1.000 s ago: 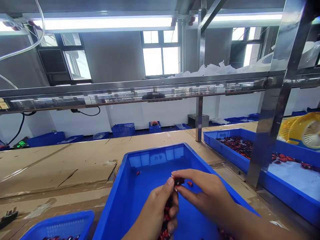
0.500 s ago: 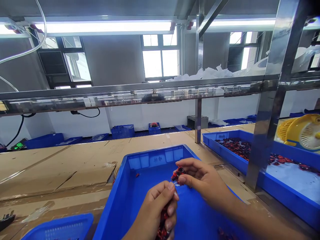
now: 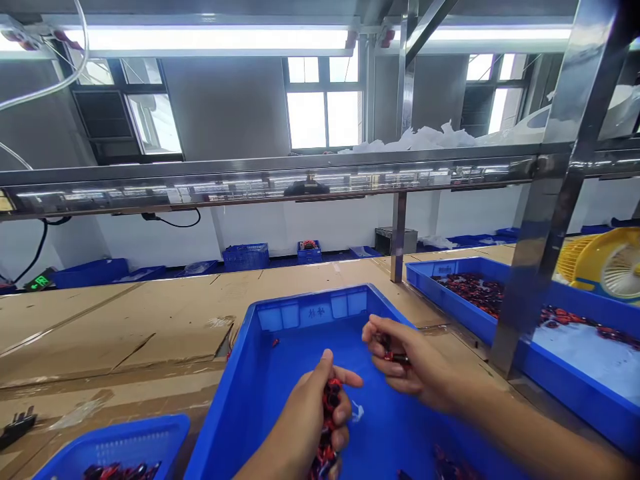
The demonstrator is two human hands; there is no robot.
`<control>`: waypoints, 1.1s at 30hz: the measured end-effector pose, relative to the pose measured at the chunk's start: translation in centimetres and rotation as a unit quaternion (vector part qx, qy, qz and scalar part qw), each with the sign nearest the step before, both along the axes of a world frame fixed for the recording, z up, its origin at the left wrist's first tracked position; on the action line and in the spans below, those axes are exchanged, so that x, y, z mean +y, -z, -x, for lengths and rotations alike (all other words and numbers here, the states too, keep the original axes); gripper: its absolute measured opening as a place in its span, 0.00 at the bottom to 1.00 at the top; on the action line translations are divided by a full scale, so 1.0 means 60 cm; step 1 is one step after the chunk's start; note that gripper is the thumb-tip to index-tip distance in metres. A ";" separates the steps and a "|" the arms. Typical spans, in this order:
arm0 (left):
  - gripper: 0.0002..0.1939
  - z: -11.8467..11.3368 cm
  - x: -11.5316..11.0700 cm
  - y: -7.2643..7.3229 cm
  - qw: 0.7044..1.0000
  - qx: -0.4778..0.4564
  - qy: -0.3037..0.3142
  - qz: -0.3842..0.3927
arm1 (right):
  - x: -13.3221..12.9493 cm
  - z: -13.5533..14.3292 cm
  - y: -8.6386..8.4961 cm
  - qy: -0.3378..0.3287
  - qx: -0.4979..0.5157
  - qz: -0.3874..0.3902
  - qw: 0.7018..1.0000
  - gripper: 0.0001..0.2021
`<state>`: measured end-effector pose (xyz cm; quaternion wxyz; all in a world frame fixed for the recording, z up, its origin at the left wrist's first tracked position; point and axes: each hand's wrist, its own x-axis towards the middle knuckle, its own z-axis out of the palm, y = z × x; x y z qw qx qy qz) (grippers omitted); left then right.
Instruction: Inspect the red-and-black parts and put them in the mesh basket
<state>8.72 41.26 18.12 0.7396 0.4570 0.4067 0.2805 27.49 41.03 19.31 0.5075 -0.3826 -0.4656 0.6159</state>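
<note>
My left hand (image 3: pixel 313 410) is curled round several small red-and-black parts (image 3: pixel 330 423), its thumb and index finger stretched out above them. To its right, my right hand (image 3: pixel 405 360) has its fingers folded over small red-and-black pieces (image 3: pixel 398 359), partly hidden by the fingers. Both hands are over a large blue tray (image 3: pixel 313 300). One small red part (image 3: pixel 275 342) lies near the tray's far left corner. More red-and-black parts (image 3: pixel 450 463) lie at its near right, partly cut off by the frame. A small whitish piece (image 3: pixel 357 411) shows beside my left hand.
A blue basket (image 3: pixel 170 433) with red-and-black parts stands at the lower left, near a black plug (image 3: pixel 19 427). Beyond a metal post (image 3: pixel 525 293) on the right is another blue tray (image 3: pixel 450 310) of parts. A yellow fan (image 3: pixel 605 263) and an overhead metal shelf (image 3: pixel 225 187) border the cardboard-covered table (image 3: pixel 165 320).
My right hand has moved right, away from my left hand, and its fingers have curled in over the pieces. My left thumb and index finger have spread, and the parts in that palm show more.
</note>
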 end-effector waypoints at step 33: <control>0.37 -0.002 -0.016 0.001 1.000 0.002 -0.008 -0.003 | -0.043 0.031 -0.005 0.010 -0.370 -0.405 0.836 0.11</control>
